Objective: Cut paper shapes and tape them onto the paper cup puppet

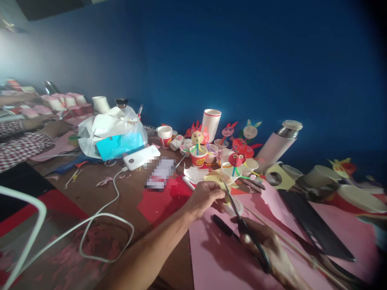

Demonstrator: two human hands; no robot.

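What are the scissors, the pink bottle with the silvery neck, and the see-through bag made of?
Scissors: the thin, greyish blades look like metal; the dark, smooth handles are perhaps plastic.
Pink bottle: its shiny neck looks metallic; the smooth, pale body could be painted metal or plastic.
Bag: thin, crinkled and see-through, so likely plastic film.

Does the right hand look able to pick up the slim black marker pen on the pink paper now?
Probably not without freeing itself first: the right hand grips the black-handled metal scissors. Otherwise the slim black marker pen lies close by on the pink paper, mostly uncovered.
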